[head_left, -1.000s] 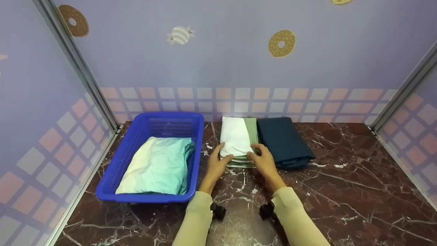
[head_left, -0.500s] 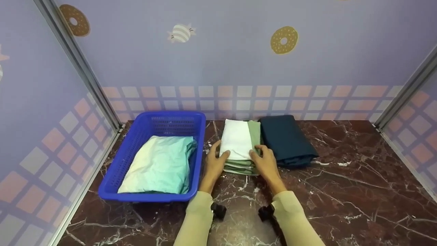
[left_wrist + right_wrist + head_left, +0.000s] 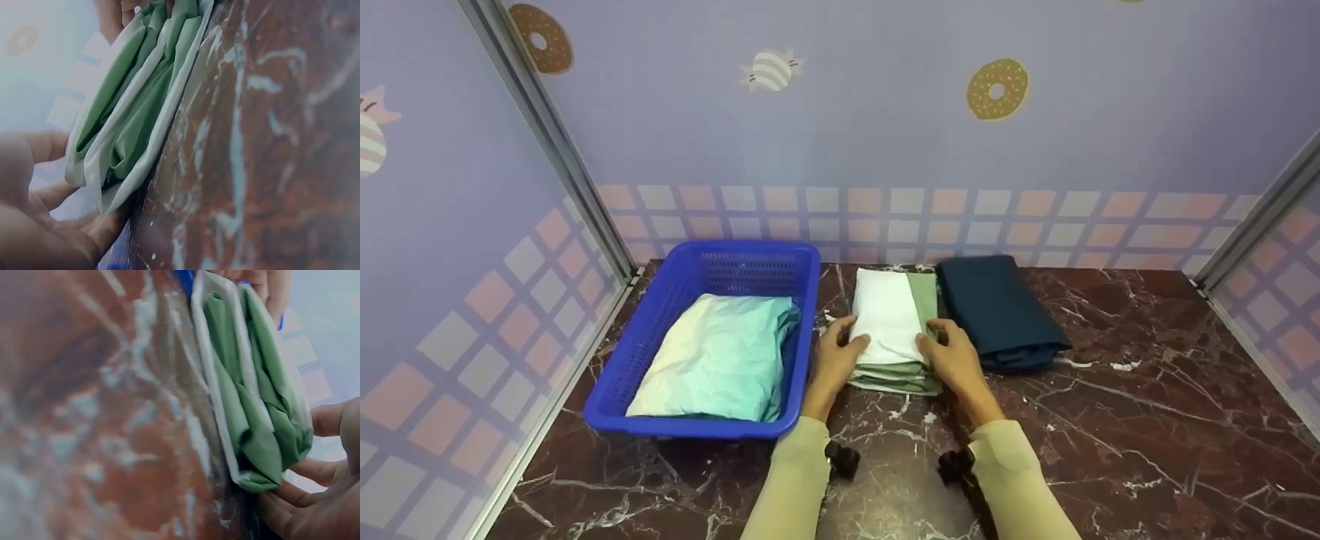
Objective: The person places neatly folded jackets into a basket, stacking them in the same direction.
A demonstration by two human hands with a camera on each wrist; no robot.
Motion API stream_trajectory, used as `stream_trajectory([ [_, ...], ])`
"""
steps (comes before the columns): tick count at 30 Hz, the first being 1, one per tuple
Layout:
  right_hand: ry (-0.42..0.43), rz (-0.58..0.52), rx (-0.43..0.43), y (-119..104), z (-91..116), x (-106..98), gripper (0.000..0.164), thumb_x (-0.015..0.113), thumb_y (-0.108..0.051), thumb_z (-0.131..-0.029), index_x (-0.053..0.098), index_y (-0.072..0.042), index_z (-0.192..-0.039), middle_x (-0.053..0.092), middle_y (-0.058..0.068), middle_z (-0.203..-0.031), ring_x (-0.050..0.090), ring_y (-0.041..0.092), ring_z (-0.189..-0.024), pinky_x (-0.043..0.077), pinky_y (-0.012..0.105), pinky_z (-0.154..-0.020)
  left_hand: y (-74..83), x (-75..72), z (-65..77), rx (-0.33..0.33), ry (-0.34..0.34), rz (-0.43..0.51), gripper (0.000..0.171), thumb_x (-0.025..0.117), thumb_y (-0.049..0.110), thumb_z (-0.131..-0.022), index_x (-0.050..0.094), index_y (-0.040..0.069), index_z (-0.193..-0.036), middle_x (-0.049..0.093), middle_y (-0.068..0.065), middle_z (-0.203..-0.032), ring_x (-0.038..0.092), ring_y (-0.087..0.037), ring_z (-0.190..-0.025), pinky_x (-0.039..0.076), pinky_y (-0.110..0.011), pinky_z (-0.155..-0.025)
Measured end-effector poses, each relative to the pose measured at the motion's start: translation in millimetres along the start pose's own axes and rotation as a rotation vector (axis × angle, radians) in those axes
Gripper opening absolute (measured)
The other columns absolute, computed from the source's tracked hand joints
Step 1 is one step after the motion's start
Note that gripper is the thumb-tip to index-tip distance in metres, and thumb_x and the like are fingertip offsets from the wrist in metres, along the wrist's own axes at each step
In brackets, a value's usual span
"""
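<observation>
A folded white and green cloth lies on the marble-patterned table, its layered near edge facing me. My left hand grips its left side, thumb on top and fingers along the edge. On the opposite side, my right hand holds the cloth in the same way. The left wrist view shows fingers tucked under the lower corner of the green and white layers. Likewise, the right wrist view has fingers beneath the bundle's corner.
To the left stands a blue plastic basket containing a folded pale turquoise and cream cloth. A folded navy cloth lies just right of the white and green one. Patterned panels close off the back and sides of the table.
Both hands have drawn the white and green cloth a little toward me, away from the back wall. The basket and navy cloth keep their places; the head view has shifted slightly.
</observation>
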State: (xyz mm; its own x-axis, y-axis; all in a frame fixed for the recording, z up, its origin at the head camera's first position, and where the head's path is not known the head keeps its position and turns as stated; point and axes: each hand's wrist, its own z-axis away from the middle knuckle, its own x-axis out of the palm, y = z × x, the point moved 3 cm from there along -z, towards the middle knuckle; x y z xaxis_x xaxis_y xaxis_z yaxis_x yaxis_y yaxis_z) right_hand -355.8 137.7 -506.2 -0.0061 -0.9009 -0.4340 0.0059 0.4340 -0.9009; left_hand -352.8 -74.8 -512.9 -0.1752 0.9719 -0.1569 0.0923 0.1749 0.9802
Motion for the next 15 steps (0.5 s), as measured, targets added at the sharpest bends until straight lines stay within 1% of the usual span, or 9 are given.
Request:
stream_trajectory([
  [1,-0.004,-0.025,0.013,0.7,0.0,-0.9,0.052,0.062,-0.031,-0.106,0.054,-0.005,-0.151,0.053,0.024,-0.144,0.054,0.039,-0.126,0.046,0.056,-0.101,-0.5,0.6,0.1,-0.002,-0.01,0.016,0.051,0.071,0.008,-0.093,0.062,-0.004,-0.142,0.067,-0.027,-0.133,0.062,-0.038,-0.125,0.049,-0.049,-0.106],
  [2,-0.008,-0.049,0.022,1.1,0.1,-1.6,0.052,0.061,-0.031,-0.106,0.054,-0.006,-0.151,0.054,0.023,-0.144,0.055,0.038,-0.123,0.047,0.054,-0.099,-0.6,1.2,0.2,-0.003,-0.017,0.029,0.053,0.071,0.006,-0.092,0.062,-0.005,-0.143,0.065,-0.027,-0.137,0.059,-0.039,-0.129,0.046,-0.05,-0.109],
  [5,-0.019,-0.114,0.031,2.4,0.6,-2.0,0.051,0.061,-0.03,-0.108,0.053,-0.007,-0.152,0.055,0.022,-0.144,0.059,0.035,-0.117,0.051,0.051,-0.095,-2.3,1.4,0.4,-0.026,-0.022,0.037,0.056,0.07,0.006,-0.089,0.061,-0.002,-0.144,0.059,-0.025,-0.145,0.054,-0.039,-0.134,0.042,-0.05,-0.113],
  [7,-0.032,-0.143,0.034,4.0,0.7,-1.9,0.051,0.06,-0.029,-0.109,0.051,-0.007,-0.153,0.053,0.022,-0.146,0.059,0.036,-0.119,0.053,0.052,-0.095,-2.6,0.8,0.9,-0.043,-0.015,0.045,0.052,0.069,0.009,-0.09,0.063,-0.001,-0.141,0.058,-0.024,-0.146,0.053,-0.039,-0.134,0.041,-0.05,-0.112],
  [9,-0.052,-0.165,0.036,5.6,1.2,-1.9,0.052,0.059,-0.029,-0.109,0.049,-0.008,-0.156,0.051,0.023,-0.149,0.058,0.038,-0.124,0.053,0.054,-0.096,-2.4,0.4,1.0,-0.052,-0.005,0.065,0.046,0.068,0.013,-0.095,0.064,-0.001,-0.138,0.058,-0.024,-0.146,0.052,-0.039,-0.136,0.041,-0.049,-0.113],
  [12,-0.081,-0.17,0.029,8.0,1.0,-2.6,0.057,0.06,-0.033,-0.109,0.045,-0.01,-0.159,0.048,0.023,-0.151,0.056,0.039,-0.129,0.054,0.055,-0.096,-0.9,0.2,1.3,-0.033,0.006,0.084,0.038,0.065,0.017,-0.1,0.064,-0.004,-0.133,0.058,-0.025,-0.145,0.049,-0.042,-0.141,0.04,-0.049,-0.115],
  [13,-0.089,-0.167,0.022,8.6,0.8,-3.1,0.059,0.061,-0.035,-0.109,0.044,-0.011,-0.16,0.047,0.023,-0.153,0.055,0.039,-0.13,0.054,0.055,-0.096,-0.3,0.3,1.5,-0.024,0.006,0.087,0.037,0.065,0.016,-0.101,0.064,-0.004,-0.133,0.057,-0.026,-0.146,0.047,-0.042,-0.143,0.039,-0.049,-0.116],
  [15,-0.106,-0.174,0.009,9.5,0.2,-3.9,0.063,0.063,-0.037,-0.108,0.042,-0.012,-0.162,0.046,0.024,-0.154,0.054,0.04,-0.132,0.054,0.055,-0.096,0.2,0.6,2.3,-0.022,0.002,0.082,0.037,0.064,0.014,-0.101,0.063,-0.004,-0.134,0.057,-0.026,-0.147,0.049,-0.043,-0.14,0.04,-0.05,-0.114],
])
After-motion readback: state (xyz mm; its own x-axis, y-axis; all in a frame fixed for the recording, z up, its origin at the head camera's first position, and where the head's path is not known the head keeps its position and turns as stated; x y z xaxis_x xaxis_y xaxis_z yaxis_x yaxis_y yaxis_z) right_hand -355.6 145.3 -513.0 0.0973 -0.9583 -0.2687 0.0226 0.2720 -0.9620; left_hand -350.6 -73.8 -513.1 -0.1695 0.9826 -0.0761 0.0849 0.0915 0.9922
